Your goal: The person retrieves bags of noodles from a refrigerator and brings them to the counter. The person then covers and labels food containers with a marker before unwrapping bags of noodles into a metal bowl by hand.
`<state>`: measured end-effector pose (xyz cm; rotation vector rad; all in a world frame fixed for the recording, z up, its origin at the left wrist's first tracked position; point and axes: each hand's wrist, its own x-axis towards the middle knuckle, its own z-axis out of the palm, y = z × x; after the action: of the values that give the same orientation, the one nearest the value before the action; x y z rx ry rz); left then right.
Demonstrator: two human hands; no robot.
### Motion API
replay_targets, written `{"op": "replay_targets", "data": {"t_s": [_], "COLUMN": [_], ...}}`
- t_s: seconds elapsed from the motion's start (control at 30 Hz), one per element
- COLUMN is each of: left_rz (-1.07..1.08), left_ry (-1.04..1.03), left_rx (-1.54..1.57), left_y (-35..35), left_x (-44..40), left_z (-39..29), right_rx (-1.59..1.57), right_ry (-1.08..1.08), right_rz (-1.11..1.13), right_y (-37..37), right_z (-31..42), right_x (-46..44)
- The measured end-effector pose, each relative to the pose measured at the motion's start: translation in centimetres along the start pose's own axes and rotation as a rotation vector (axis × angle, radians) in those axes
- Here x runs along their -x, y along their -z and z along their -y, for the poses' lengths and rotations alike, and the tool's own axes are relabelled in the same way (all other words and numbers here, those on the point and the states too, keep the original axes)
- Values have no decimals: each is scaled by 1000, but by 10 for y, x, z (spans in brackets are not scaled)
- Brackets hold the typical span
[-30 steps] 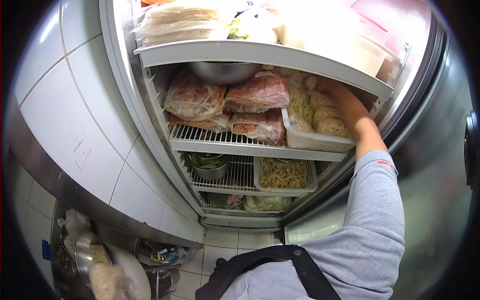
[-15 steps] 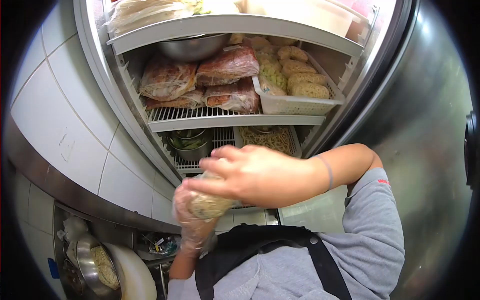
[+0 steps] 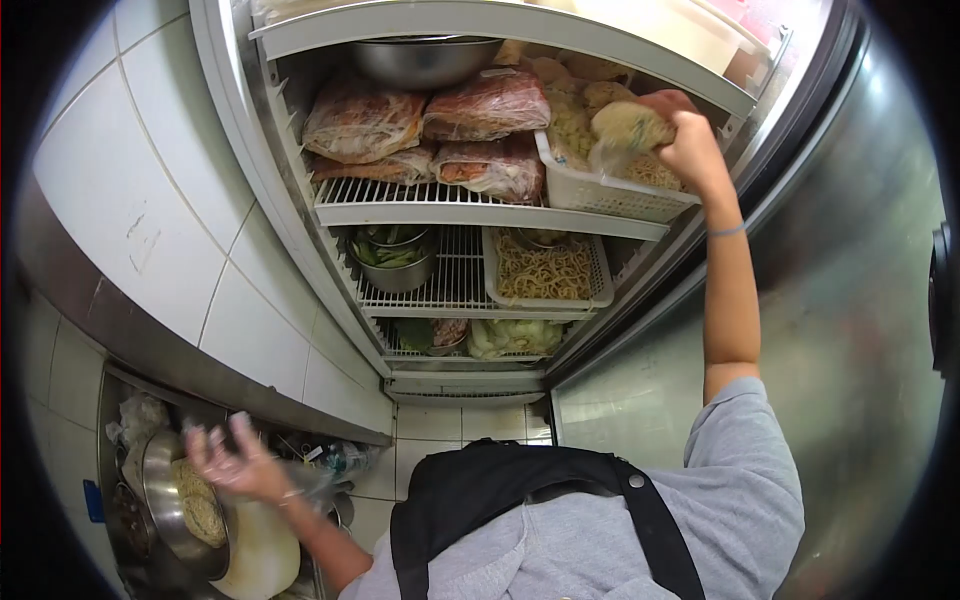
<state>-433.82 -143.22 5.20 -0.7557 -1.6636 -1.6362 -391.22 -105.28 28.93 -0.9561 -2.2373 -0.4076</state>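
My right hand (image 3: 688, 140) is closed on a clear plastic bag of noodles (image 3: 632, 128), held over the white basket (image 3: 610, 194) on the fridge's middle shelf. More bagged noodles and a bag of pale green pieces (image 3: 572, 135) lie in that basket. At the lower left, my left hand (image 3: 236, 464) wears a clear plastic glove. Its fingers are spread and it holds nothing. Beside it is a steel bowl (image 3: 160, 500) with noodles (image 3: 203, 510) inside.
Wrapped meat (image 3: 365, 120) is stacked left of the basket, under a steel bowl (image 3: 425, 62). Lower shelves hold a pot of greens (image 3: 395, 272), a noodle tray (image 3: 545, 272) and leafy vegetables (image 3: 510, 337). The open fridge door (image 3: 830, 330) stands at right; a tiled wall (image 3: 170, 170) is left.
Half a second ago both hands were together around the noodle bag before my chest. Since then my right hand has carried it up to the basket, and my left hand has moved down left, empty.
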Motion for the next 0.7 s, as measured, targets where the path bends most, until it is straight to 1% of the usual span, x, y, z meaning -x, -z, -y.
{"op": "replay_targets", "data": {"t_s": [0.03,0.07,0.1,0.13,0.17,0.2,0.23,0.27,0.3,0.33,0.37,0.4,0.43,0.47,0.5,0.53,0.57,0.6,0.63,0.67,0.7], "left_rz": [-21,-42,14,68,61,-10,-100,-132,-15,-33,-15,29,72,112,314,530,557,726,908,896,1110], "left_ry": [55,108,11,-86,-79,193,457,591,378,385,395,523,562,614,556,640,682,659,633,631,667], "left_rx": [-216,-432,-541,-657,-694,-587,-484,-520,-663,-661,-682,-806,-755,-686,-860,-962,-881,-976,-1045,-1055,-1203], "left_y": [29,61,110,152,168,183,200,193,242,239,237,244,243,238,254,240,238,237,237,229,218], "left_x": [-16,-29,-41,-49,-49,-53,-58,-67,-66,-72,-78,-90,-95,-96,-98,-107,-97,-87,-83,-85,-87], "left_z": [20,44,98,135,134,129,120,78,130,115,104,112,110,111,153,141,151,167,186,187,188], "right_rx": [-42,-76,-52,-35,-29,-26,-25,-29,-51,40,-100,-220,-255,-219,-18,-261,-266,-265,-273,-286,-293], "right_ry": [-94,-81,-119,-151,-215,-262,-274,-262,-205,-165,-237,-255,-143,-140,-62,-230,-167,-117,-106,-153,-206], "right_rz": [0,-60,-39,-16,184,391,432,480,511,515,523,554,575,551,505,633,579,517,512,520,528], "right_y": [8,2,-2,-7,-14,-23,-27,-30,-17,-34,-38,-54,-76,-74,-80,-81,-80,-84,-75,-66,-61], "right_z": [5,-14,-29,-40,-56,-70,-82,-80,-50,-88,-89,-118,-175,-181,-198,-195,-199,-200,-177,-154,-142], "right_x": [-4,-7,-7,-7,-5,-6,-7,-14,-17,-23,-27,-37,-46,-44,-42,-43,-32,-27,-28,-25,-22]}}
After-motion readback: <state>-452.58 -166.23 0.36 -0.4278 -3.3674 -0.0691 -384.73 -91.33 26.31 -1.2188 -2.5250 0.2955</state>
